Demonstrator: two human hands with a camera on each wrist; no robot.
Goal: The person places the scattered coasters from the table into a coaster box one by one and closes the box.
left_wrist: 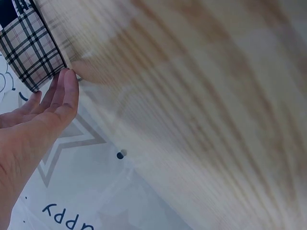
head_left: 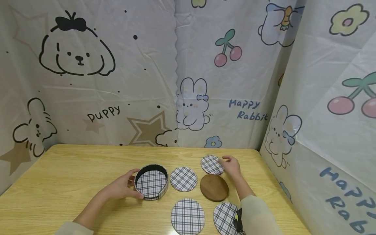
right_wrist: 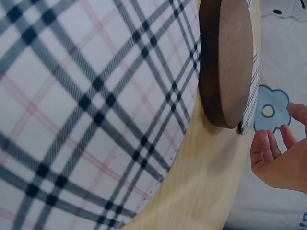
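Left hand [head_left: 121, 188], lower center-left: fingers grip round holder [head_left: 164, 192] side, probably steadying it. Right hand [head_left: 233, 166], lower right: fingers loosely curved, apparently empty, beside plaid coaster [head_left: 211, 164] lying flat on tabletop [head_left: 88, 163], edge likely within easy reach.

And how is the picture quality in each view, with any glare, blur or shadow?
Head view: mostly sharp, with a small glare on the table at the bottom edge; left wrist view: tilted, the table's nearest part blurred; right wrist view: also tilted, a soft shadow on the table beside the wooden disc.
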